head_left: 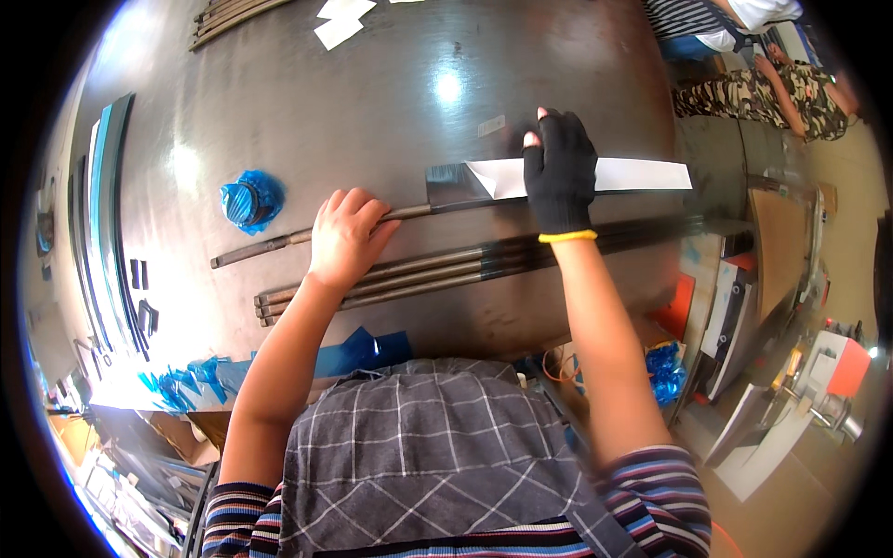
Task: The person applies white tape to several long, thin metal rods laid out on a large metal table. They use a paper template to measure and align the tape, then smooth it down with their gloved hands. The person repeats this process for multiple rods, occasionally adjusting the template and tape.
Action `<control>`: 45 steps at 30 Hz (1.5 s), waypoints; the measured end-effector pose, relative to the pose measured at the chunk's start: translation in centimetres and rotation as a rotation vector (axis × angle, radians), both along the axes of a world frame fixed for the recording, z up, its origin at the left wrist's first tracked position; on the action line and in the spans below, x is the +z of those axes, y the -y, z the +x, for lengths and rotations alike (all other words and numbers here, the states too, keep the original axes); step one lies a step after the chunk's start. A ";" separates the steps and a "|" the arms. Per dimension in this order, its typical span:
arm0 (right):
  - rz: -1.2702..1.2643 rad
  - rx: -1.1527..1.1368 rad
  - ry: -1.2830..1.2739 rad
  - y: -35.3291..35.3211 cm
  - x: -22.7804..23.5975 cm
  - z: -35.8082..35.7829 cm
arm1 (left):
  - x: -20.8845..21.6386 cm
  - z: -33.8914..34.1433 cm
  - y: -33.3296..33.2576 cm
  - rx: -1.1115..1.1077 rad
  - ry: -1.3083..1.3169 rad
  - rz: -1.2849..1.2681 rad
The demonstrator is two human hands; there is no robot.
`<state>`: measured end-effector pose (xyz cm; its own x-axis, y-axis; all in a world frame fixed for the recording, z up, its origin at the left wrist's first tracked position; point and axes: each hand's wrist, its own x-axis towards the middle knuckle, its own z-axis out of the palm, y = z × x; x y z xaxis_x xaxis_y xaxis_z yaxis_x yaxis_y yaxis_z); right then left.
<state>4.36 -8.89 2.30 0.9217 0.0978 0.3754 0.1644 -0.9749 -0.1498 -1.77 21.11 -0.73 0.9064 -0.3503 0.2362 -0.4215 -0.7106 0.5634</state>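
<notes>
My left hand [348, 232], bare, has its fingers closed over a long thin metal bar [279, 244] lying on the dark metal table. Farther right along this bar lies a strip with white backing [642, 174]. Its left end is dark film [448, 183], and the white backing is folded into a point beside it. My right hand [562, 172], in a black glove with bare fingertips and a yellow cuff, is over the strip. Its fingers are curled together; what they may hold is hidden. Several similar bars [400, 279] lie side by side nearer to me.
A blue plastic-wrapped roll [252, 201] sits left of the bar. Long strips [107, 214] line the table's left side, with small black pieces nearby. Paper sheets [339, 28] and more bars lie at the far side. Blue film scraps hang at the near edge. People work at far right.
</notes>
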 end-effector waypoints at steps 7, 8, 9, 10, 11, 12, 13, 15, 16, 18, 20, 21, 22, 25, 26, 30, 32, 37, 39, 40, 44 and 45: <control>-0.086 -0.043 0.030 -2.1 -4.4 -1.7 | -0.4 -0.2 0.0 0.008 -0.013 0.057; -0.085 -0.025 0.013 -1.6 -3.4 -1.5 | -0.9 -0.3 0.1 0.008 0.015 0.053; -0.027 0.011 -0.038 -0.6 -2.3 -1.3 | -1.4 -0.4 0.0 0.009 0.039 0.056; -0.017 -0.015 -0.062 0.6 -1.8 -1.2 | -1.7 -0.2 -0.3 -0.047 0.070 0.106; -0.006 -0.039 -0.087 1.9 -1.4 -1.2 | -1.8 -0.4 -0.2 -0.017 0.019 0.089; -0.005 -0.051 -0.062 3.2 -1.3 -1.1 | -1.5 -0.4 0.1 -0.002 0.016 0.074; 0.001 -0.061 -0.042 4.7 -1.4 -1.2 | -1.1 -0.5 0.4 0.014 0.009 0.065; 0.005 -0.083 -0.001 8.0 -1.5 -1.3 | -0.8 -0.3 0.6 0.009 0.000 0.059; 0.004 -0.097 0.020 10.0 -1.5 -1.3 | -0.6 -0.4 0.7 0.020 -0.013 0.073; -0.050 -0.134 0.089 14.6 -1.9 -1.2 | -0.4 -0.6 1.0 0.041 -0.035 0.084; -0.102 -0.212 -0.010 20.3 -3.2 -1.1 | -1.6 -0.9 0.3 0.065 -0.044 0.158; -0.141 -0.249 -0.014 23.5 -4.6 -0.8 | -2.1 -1.2 -0.2 0.088 -0.057 0.214; -0.147 -0.303 -0.092 26.8 -5.0 -0.4 | -2.7 -1.3 -0.8 0.070 -0.047 0.193; -0.063 -0.412 -0.181 35.4 -5.8 0.4 | -3.4 -2.1 -2.0 0.176 -0.205 0.052; 0.237 -0.501 -0.317 36.5 -5.1 0.7 | -3.1 -2.3 -1.8 0.188 -0.216 0.031; -0.218 -0.295 -0.183 38.1 -4.9 1.0 | -0.7 -1.8 -1.0 0.082 -0.091 0.267; -0.316 -0.160 -0.119 34.5 -4.0 -0.3 | 1.3 -1.1 1.2 0.125 -0.123 0.227; -0.095 0.027 -0.058 20.9 -4.8 -2.0 | -0.5 -1.5 0.5 0.120 0.002 0.207; -0.043 0.049 -0.148 14.7 -3.7 -2.8 | -0.8 -1.5 0.7 0.129 0.006 0.176; -0.024 0.095 -0.134 11.9 -3.5 -3.0 | -1.0 -1.6 0.8 0.136 0.008 0.162; 0.048 0.205 -0.174 3.3 -1.5 -3.3 | -0.6 -1.4 1.1 0.108 0.045 0.094; 0.045 0.197 -0.183 2.3 -1.4 -3.4 | -0.7 -1.3 1.2 0.107 0.048 0.081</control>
